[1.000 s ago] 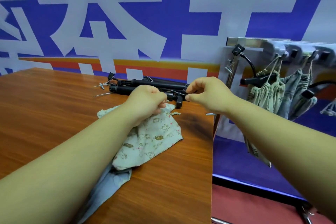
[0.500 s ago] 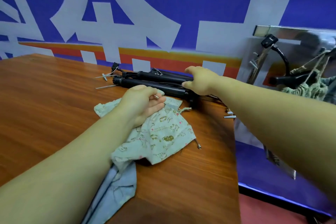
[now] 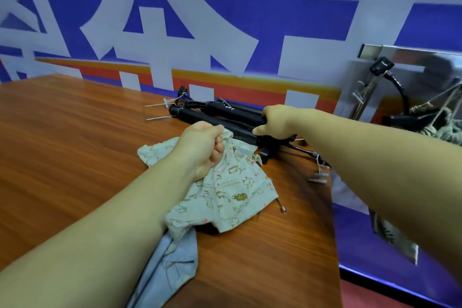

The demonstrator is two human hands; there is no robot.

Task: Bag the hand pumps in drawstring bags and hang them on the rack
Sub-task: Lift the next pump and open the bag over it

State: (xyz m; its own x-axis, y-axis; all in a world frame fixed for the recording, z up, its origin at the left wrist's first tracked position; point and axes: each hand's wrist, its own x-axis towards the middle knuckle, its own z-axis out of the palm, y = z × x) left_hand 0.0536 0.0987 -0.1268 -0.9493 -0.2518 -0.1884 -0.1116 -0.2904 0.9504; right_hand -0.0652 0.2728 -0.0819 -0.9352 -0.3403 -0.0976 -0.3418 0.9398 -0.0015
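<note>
Black hand pumps (image 3: 217, 112) lie side by side near the table's far edge. My right hand (image 3: 276, 121) curls round the right end of the nearest pump. A pale green printed drawstring bag (image 3: 225, 195) lies on the wooden table (image 3: 62, 157) in front of the pumps. My left hand (image 3: 202, 147) grips the bag's upper edge, bunching the cloth. A blue-grey bag (image 3: 170, 262) lies partly under the printed one and my left forearm. The metal rack (image 3: 410, 52) stands to the right with filled bags (image 3: 440, 130) hanging on it.
Small metal needles and tagged fittings (image 3: 160, 110) lie at the pumps' left end, others (image 3: 318, 175) at the table's right edge. A loose metal pin (image 3: 281, 206) rests beside the bag. The table ends on the right, with a drop before the rack.
My right hand went from pinching near the bag's mouth to grasping the nearest pump's right end. My left hand keeps hold of the bag. The view has shifted left.
</note>
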